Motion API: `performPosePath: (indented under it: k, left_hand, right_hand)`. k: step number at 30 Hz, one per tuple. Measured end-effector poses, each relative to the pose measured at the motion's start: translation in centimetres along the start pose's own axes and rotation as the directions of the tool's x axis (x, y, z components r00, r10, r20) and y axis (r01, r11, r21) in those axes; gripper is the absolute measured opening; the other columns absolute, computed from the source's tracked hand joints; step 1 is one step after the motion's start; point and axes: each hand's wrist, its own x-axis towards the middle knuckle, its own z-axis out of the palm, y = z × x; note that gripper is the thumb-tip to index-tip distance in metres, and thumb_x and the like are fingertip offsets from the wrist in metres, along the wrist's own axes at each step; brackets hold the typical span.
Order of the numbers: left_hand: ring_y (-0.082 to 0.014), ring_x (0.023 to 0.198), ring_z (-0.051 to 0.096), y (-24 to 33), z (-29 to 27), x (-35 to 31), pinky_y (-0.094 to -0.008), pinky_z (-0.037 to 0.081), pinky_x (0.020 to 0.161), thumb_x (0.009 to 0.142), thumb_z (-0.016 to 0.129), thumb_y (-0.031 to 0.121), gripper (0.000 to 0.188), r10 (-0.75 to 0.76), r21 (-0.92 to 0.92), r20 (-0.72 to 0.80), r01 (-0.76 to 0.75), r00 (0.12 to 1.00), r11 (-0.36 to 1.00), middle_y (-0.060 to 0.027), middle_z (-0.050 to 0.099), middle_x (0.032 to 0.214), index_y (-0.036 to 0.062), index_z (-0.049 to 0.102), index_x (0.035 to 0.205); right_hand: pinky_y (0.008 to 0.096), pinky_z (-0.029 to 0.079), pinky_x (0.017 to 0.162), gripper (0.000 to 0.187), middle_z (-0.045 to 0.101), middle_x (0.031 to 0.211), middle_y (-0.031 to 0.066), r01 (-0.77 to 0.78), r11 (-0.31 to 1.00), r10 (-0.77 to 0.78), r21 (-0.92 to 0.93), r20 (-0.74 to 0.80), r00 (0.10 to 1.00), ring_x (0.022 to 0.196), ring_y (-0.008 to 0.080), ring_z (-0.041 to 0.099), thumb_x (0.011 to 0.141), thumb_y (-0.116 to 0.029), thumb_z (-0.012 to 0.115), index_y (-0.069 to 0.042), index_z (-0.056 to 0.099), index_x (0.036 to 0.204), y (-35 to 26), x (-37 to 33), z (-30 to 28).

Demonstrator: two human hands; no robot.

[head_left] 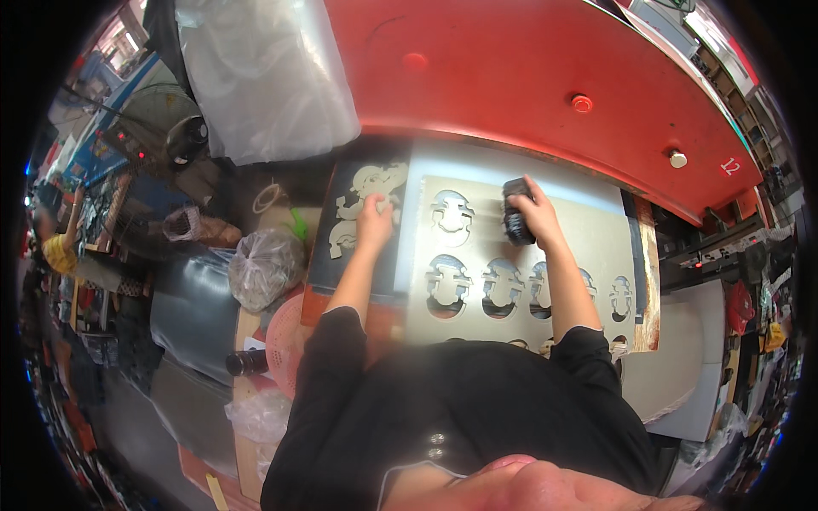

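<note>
My right hand (537, 217) grips a dark, block-shaped tool (515, 213), which looks like a cutting die, above a large beige sheet (490, 226). Rounded openings with notched shapes run in rows across the sheet, and my right forearm hides some of them. Off its left side, my left hand (373, 223) has its fingers curled together at a small heap of beige cut-out pieces (375, 180). Whether those fingers pinch one of the pieces, I cannot make out. The heap lies on a dark board (383, 260) with another curved piece (343, 236) beside my hand.
A red machine beam (503, 77) with a red button (581, 103) spans the far side, low over the pale work plate (477, 159). Clear plastic sheeting (264, 85) hangs at its left. Left of me are a knotted plastic bag (266, 268) and a pink basket (285, 345).
</note>
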Motion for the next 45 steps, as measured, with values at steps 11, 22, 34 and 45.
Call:
performPosePath:
  k: [11, 22, 34, 45]
  left_hand:
    - [-0.0448, 0.094, 0.061, -0.2, 1.1, -1.5, -0.0474, 0.048, 0.082, 0.086, 0.061, 0.01, 0.041, 0.049, 0.231, -0.009, -0.046, 0.999, 0.972, -0.0278, 0.064, 0.101, 0.0032, 0.046, 0.124]
    - [-0.0416, 0.107, 0.056, 3.5, 0.8, -3.5, -0.0476, 0.046, 0.089, 0.086, 0.062, 0.02, 0.048, 0.159, 0.603, -0.001, -0.127, 0.987, 0.787, -0.0213, 0.049, 0.133, 0.0071, 0.051, 0.131]
    - [-0.0351, 0.109, 0.05, 6.3, 0.0, -11.8, -0.0477, 0.038, 0.092, 0.079, 0.071, 0.035, 0.054, 0.392, 0.448, 0.162, -0.421, 0.906, 0.788, -0.0156, 0.052, 0.122, 0.0067, 0.057, 0.123]
    - [-0.0356, 0.081, 0.062, 1.3, -0.6, -17.6, -0.047, 0.047, 0.075, 0.076, 0.072, 0.039, 0.058, 0.278, 0.232, 0.116, -0.298, 0.954, 0.926, -0.0147, 0.065, 0.09, 0.0035, 0.054, 0.119]
  right_hand:
    - [0.0441, 0.048, 0.093, 0.079, 0.056, 0.115, 0.0233, -0.046, 0.686, -0.03, -0.726, -0.092, 0.995, 0.109, 0.0388, 0.055, 0.069, -0.048, 0.066, -0.03, 0.045, 0.142, -1.0, -0.8, 3.0]
    - [0.0443, 0.049, 0.089, 0.076, 0.055, 0.113, 0.0226, -0.041, 0.553, -0.011, -0.832, -0.056, 0.998, 0.106, 0.0389, 0.054, 0.071, -0.049, 0.066, -0.031, 0.045, 0.142, -1.6, -0.9, 4.3]
    - [0.0455, 0.045, 0.096, 0.082, 0.049, 0.13, 0.0229, -0.009, 0.669, -0.04, -0.744, -0.048, 0.998, 0.119, 0.0383, 0.049, 0.075, -0.058, 0.064, -0.022, 0.041, 0.145, -1.4, -2.5, 2.0]
    - [0.0505, 0.023, 0.112, 0.065, 0.04, 0.145, 0.0196, 0.099, 0.402, -0.338, -0.91, -0.047, 0.94, 0.137, 0.0343, 0.034, 0.087, -0.041, 0.059, -0.003, 0.045, 0.138, 8.6, -10.2, -3.3]
